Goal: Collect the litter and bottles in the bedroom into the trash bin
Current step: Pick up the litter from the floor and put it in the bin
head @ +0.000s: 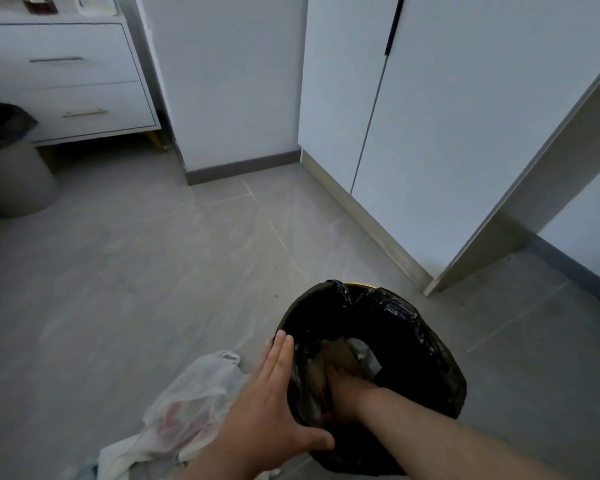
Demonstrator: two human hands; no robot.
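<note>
Left hand (274, 407) lies flat and open against the outer left side of the trash bin (430, 368), fingers (279, 348) extended together along the rim, thumb hooked over the near edge of the black liner; it grips nothing beyond bracing the bin. Right hand (343, 389) is reached down inside the bin, forearm entering from the lower right; the hand sits among the contents and is dim and partly hidden, so whether it is clenched on anything cannot be told.

The bin stands on the grey tiled floor (136, 271), lined with a black plastic bag (395, 313) that is folded over the rim; a strip of yellow rim shows at the far edge. Inside, brownish paper or card (340, 355) and a pale scrap (361, 351) are visible beside the right hand; detail is too dark to identify further.

Just left of the bin, touching or nearly touching the left wrist, a crumpled translucent white plastic bag (187, 410) lies on the floor with reddish contents showing through.

Surroundings: white wardrobe doors (447, 133) ahead and to the right; a white drawer unit (66, 84) at upper left; a second, grey bin (14, 178) with a dark liner at the left edge, well apart from the hands.
</note>
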